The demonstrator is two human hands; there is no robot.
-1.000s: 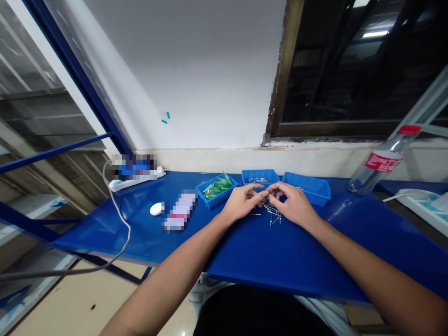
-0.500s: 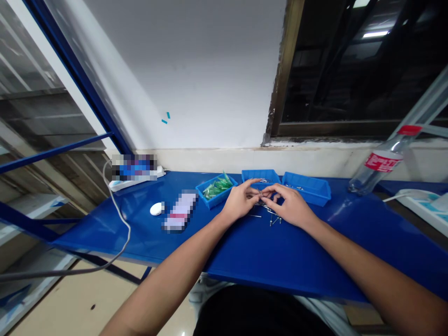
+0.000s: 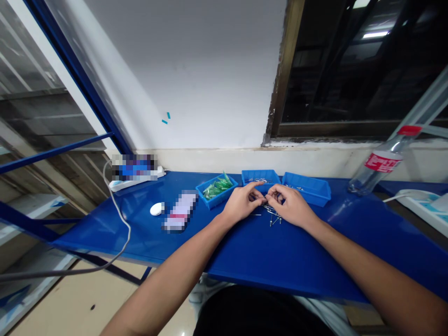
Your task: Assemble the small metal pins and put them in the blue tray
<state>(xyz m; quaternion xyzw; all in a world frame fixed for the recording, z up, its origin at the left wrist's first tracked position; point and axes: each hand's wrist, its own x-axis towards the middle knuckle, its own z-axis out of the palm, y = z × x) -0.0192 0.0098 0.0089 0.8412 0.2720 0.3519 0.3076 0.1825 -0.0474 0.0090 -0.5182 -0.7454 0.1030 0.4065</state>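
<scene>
My left hand (image 3: 242, 202) and my right hand (image 3: 287, 203) meet fingertip to fingertip just above the blue table (image 3: 266, 261). Both have thumb and fingers pinched together; whatever lies between them is too small and hidden to make out. Beneath and beside my right hand lies a loose pile of thin metal pins with small heads, which look like rivets (image 3: 274, 218). One thin rod (image 3: 255, 215) lies apart, below my left hand. Behind my hands, a blue bin (image 3: 261, 173) holds several similar thin metal pieces.
Right of that bin stands another blue bin (image 3: 317, 187) with a few small pieces. A third bin (image 3: 210, 203) holds green packets (image 3: 217, 187). A phone (image 3: 180, 210), a white round case (image 3: 156, 209), a power strip (image 3: 138, 181) and a plastic bottle (image 3: 378, 163) also stand around.
My fingers have shifted a little while staying pinched close together. My left forefinger has moved slightly, showing more of the pins in the bin behind. The surroundings look the same.
</scene>
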